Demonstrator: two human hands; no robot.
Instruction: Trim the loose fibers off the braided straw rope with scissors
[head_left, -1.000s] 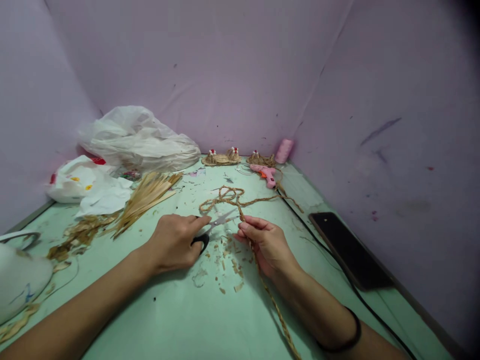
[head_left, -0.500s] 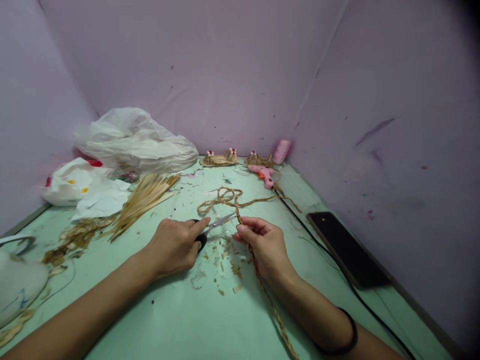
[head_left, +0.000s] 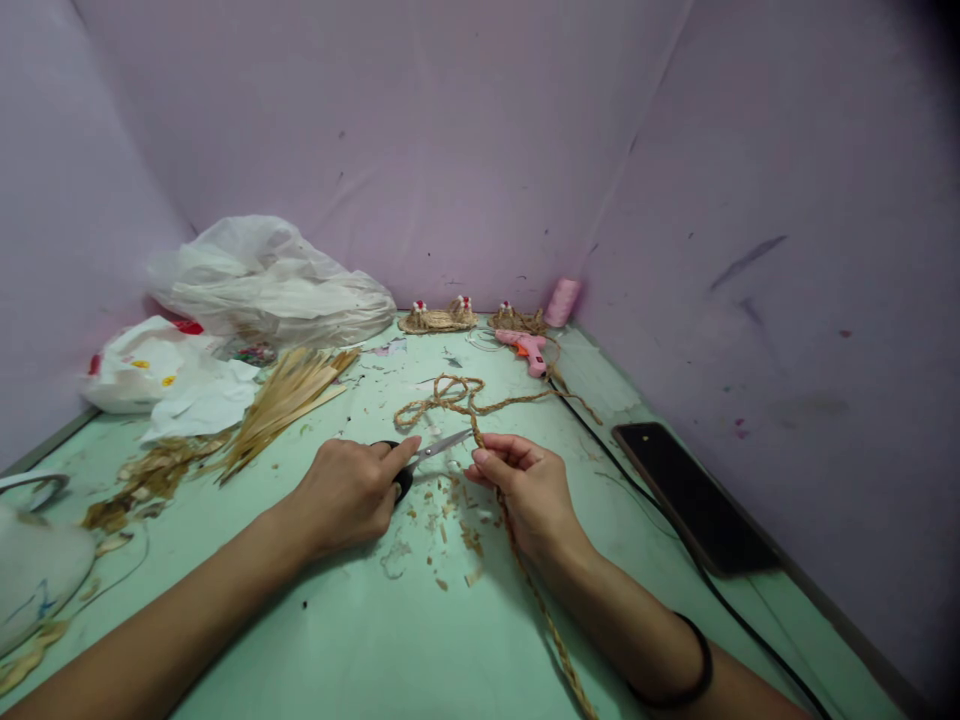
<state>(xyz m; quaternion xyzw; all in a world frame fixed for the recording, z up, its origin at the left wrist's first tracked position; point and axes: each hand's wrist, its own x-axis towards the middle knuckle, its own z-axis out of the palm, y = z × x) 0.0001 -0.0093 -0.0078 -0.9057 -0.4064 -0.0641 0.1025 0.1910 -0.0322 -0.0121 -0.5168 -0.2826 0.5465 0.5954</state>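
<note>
Braided fibre cord (head_left: 551,625) beside slim scissors (head_left: 442,444)

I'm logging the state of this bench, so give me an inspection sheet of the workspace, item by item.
Surface: pale green tabletop, small dark specks and marks.
Work items: black-handled metal scissors, tips at the brown braided cord.
Clutter: tan cut scraps between the hands; dry straw-coloured strips and crumpled translucent white bag at left.
Left hand: grip on the scissors.
Right hand: pinches the cord.
Cables: black cable runs from near the pink glue gun past the dark phone.
Surroundings: pale purple walls, stained at right.
Other people: nothing seen.
</note>
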